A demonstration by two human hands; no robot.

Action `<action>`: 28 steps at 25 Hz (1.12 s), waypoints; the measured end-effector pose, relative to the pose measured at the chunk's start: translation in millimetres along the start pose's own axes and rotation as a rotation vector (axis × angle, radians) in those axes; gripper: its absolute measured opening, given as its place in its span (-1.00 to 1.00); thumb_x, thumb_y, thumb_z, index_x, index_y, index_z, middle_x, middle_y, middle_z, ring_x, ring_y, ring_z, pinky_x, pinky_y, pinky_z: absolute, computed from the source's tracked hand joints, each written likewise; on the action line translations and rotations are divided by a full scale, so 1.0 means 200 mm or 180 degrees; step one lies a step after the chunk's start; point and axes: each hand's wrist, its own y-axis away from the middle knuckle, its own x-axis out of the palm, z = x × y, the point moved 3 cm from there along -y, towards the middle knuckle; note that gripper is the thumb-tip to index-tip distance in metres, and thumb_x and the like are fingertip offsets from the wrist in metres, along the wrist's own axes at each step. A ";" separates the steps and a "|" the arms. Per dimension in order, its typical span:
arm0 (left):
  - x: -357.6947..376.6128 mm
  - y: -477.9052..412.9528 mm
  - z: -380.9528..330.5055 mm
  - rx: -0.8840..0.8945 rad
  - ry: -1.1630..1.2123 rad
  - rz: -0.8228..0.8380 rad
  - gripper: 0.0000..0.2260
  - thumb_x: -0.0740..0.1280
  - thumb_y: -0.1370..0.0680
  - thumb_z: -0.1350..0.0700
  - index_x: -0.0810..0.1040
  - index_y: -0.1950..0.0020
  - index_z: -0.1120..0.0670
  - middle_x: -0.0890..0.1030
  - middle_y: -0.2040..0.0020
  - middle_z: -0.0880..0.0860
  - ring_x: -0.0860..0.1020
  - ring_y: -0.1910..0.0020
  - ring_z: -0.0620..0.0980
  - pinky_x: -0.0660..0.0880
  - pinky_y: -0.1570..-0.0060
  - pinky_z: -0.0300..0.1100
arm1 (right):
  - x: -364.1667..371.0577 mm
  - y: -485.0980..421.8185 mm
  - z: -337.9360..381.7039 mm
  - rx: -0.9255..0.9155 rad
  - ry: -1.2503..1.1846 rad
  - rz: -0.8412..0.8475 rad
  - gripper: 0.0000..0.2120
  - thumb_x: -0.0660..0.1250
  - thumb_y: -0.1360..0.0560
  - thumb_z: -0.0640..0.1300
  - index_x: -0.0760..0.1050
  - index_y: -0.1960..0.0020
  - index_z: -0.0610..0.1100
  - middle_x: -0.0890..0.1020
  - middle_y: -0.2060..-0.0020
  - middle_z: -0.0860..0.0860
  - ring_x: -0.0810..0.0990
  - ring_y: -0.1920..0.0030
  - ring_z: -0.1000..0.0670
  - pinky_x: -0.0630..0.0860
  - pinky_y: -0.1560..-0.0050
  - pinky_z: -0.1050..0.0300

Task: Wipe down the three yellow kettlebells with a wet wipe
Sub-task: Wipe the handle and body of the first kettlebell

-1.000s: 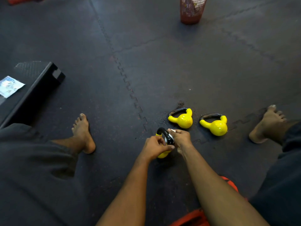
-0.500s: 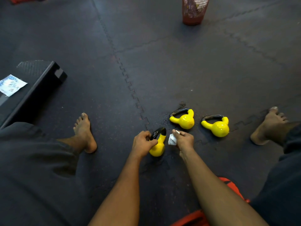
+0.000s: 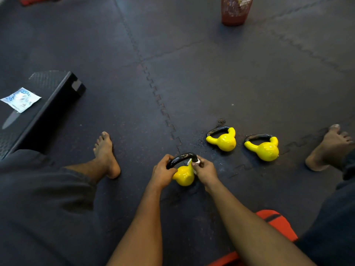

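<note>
Open floor mat [image 3: 211, 83] lies beyond 2 resting kettlebells [image 3: 223, 142]; left hand [image 3: 163, 173] grips the near kettlebell [image 3: 183, 176] by its handle, right hand [image 3: 206, 171] pinches a wipe [image 3: 193, 162] there.

1. A black platform [image 3: 45, 83] is set on dark interlocking floor mats [image 3: 211, 83].
2. A blue-and-white packet [image 3: 20, 99] is laid on the platform's top.
3. A red mesh basket [image 3: 235, 11] is placed far right of the platform.
4. An orange pad [image 3: 276, 225] is seen well apart from the platform, at the lower right.

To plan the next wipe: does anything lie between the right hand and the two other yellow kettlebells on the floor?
Nothing visible. Only dark rubber floor mat lies between the right hand, which pinches the white wet wipe, and the nearer yellow kettlebell; the farther yellow kettlebell sits beside it.
</note>
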 end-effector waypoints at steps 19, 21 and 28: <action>0.07 -0.11 -0.05 -0.0097 -0.0549 -0.0015 -0.75 0.13 -0.44 0.43 0.42 0.05 0.11 0.47 0.11 0.12 0.44 0.10 0.10 0.28 0.23 -0.15 | -0.08 0.12 0.03 -0.0202 -0.0466 0.0599 -0.72 0.48 -0.38 -0.37 0.62 -0.08 -0.26 0.70 0.04 -0.19 0.65 0.09 0.02 0.58 -0.01 0.06; 0.09 -0.10 -0.04 -0.0091 -0.0581 -0.0176 -0.83 0.16 -0.49 0.37 0.44 0.02 0.15 0.51 0.06 0.17 0.47 0.06 0.14 0.30 0.18 -0.15 | -0.05 0.10 0.00 -0.0117 -0.0470 0.0235 -0.76 0.51 -0.36 -0.30 0.65 -0.03 -0.21 0.71 0.09 -0.17 0.65 0.12 0.00 0.60 -0.05 -0.05; 0.13 -0.06 -0.06 -0.0127 -0.0531 -0.0489 -0.87 0.16 -0.48 0.35 0.40 0.06 0.16 0.53 0.06 0.19 0.48 0.08 0.16 0.33 0.19 -0.11 | 0.04 0.15 0.08 0.0186 0.0401 -0.1264 -0.65 0.58 -0.28 0.00 0.69 -0.01 -0.12 0.72 0.12 -0.11 0.67 0.07 -0.11 0.58 0.03 0.03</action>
